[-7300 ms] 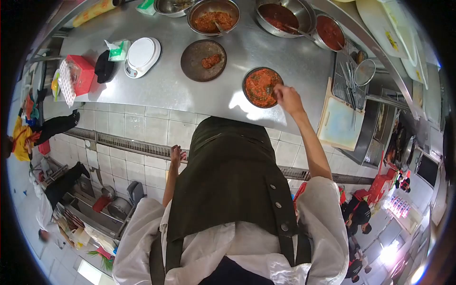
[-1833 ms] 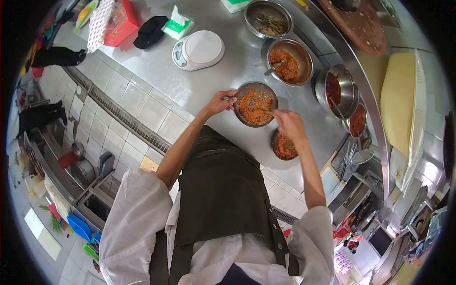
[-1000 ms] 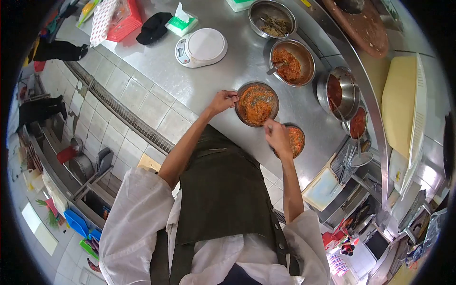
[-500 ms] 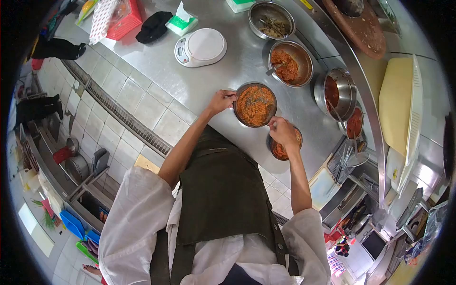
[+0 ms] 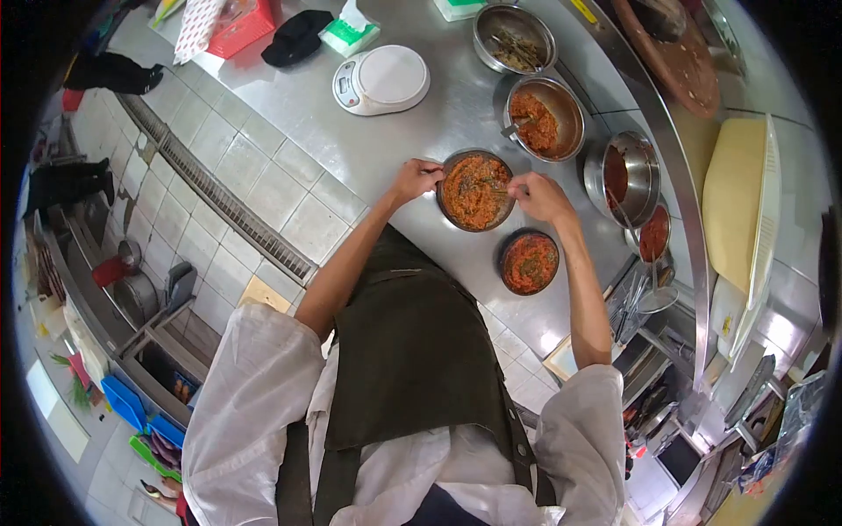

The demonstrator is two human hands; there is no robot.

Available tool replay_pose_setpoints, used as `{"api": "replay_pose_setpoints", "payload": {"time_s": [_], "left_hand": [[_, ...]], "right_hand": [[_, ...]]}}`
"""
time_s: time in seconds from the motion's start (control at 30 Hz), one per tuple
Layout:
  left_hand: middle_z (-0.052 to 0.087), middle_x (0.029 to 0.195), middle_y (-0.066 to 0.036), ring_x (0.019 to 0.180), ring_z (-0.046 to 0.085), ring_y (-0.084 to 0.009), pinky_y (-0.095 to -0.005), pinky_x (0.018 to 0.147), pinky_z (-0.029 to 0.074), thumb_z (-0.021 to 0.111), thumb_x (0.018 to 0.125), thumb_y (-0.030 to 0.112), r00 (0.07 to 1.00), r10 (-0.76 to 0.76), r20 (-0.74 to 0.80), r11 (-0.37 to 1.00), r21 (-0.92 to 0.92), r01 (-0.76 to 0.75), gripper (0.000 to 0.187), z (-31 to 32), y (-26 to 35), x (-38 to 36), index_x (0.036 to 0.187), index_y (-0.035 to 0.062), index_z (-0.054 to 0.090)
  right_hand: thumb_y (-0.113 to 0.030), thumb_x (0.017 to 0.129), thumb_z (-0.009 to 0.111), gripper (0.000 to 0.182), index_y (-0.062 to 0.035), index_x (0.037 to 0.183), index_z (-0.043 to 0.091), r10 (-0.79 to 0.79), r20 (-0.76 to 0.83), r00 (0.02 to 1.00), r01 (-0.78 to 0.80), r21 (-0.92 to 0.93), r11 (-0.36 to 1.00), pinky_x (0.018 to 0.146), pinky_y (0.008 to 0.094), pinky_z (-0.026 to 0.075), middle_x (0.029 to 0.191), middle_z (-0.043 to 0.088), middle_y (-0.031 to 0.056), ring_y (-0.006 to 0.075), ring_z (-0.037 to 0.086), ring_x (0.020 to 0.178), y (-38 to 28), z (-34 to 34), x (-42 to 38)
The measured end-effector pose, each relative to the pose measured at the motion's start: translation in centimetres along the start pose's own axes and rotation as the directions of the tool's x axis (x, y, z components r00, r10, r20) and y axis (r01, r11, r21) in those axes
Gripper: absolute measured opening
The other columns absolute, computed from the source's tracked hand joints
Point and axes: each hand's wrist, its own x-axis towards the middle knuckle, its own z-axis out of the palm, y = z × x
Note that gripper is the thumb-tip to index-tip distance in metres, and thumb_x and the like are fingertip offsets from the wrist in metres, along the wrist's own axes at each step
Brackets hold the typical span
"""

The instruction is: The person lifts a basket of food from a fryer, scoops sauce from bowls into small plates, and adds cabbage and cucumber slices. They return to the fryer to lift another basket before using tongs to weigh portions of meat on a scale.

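Apparently stiff, fairly weighty dark dish (image 5: 474,229) sits on counter (image 5: 351,149), 5 o'clock from scale (image 5: 391,75). Left hand (image 5: 417,179) pinches rim at 9 o'clock, probably best hold; right hand (image 5: 543,196), at 3 o'clock, clamps thin utensil (image 5: 499,190) over orange paste (image 5: 465,200), likely soft, slippery.

Nothing legible. Scale (image 5: 394,77), beyond left hand (image 5: 417,179): small display (image 5: 347,82), unreadable. Green-and-white tissue pack (image 5: 351,37), farther past same hand: any print too small. Yellow label (image 5: 583,10) on metal rail (image 5: 671,136), well beyond right hand (image 5: 544,196): unreadable.
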Motion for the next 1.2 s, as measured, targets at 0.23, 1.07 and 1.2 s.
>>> {"api": "replay_pose_setpoints", "payload": {"time_s": [0.23, 1.07, 1.2], "left_hand": [[0.073, 0.08, -0.012, 0.067, 0.069, -0.0148, -0.0286, 0.064, 0.055, 0.069, 0.08, 0.022, 0.997, -0.017, -0.079, 1.0, 0.023, 0.019, 0.035, 0.2, 0.5, -0.5, 0.106, -0.0014, 0.073], [0.071, 0.098, -0.013, 0.077, 0.07, -0.0229, -0.031, 0.073, 0.055, 0.042, 0.087, 0.022, 0.998, 0.014, 0.055, 0.98, -0.198, -0.003, 0.044, -0.4, -0.6, -0.7, 0.112, -0.0045, 0.068], [0.071, 0.1, -0.012, 0.078, 0.07, -0.0247, -0.0313, 0.074, 0.054, 0.038, 0.085, 0.026, 0.995, 0.052, 0.09, 0.981, -0.19, -0.034, 0.051, -0.6, -0.6, -0.7, 0.114, -0.0036, 0.067]], "right_hand": [[-0.018, 0.091, 0.063, 0.018, -0.0044, 0.101, 0.072, 0.145, -0.341, 0.929, -0.06, 0.249, 0.967, 0.074, 0.0401, 0.052, 0.088, 0.07, 0.0176, 0.032, 0.069, 0.083, 1.4, 4.1, -1.7], [-0.01, 0.087, 0.058, 0.021, -0.008, 0.101, 0.074, 0.09, -0.62, 0.78, -0.086, 0.036, 0.996, 0.065, 0.0483, 0.054, 0.076, 0.069, 0.0211, 0.0364, 0.069, 0.07, -7.7, 12.8, -1.3], [-0.013, 0.087, 0.061, 0.018, -0.0105, 0.098, 0.075, 0.056, -0.482, 0.874, -0.086, -0.041, 0.995, 0.068, 0.0462, 0.055, 0.079, 0.069, 0.0194, 0.0363, 0.069, 0.073, -6.8, 10.9, -2.5]]}}
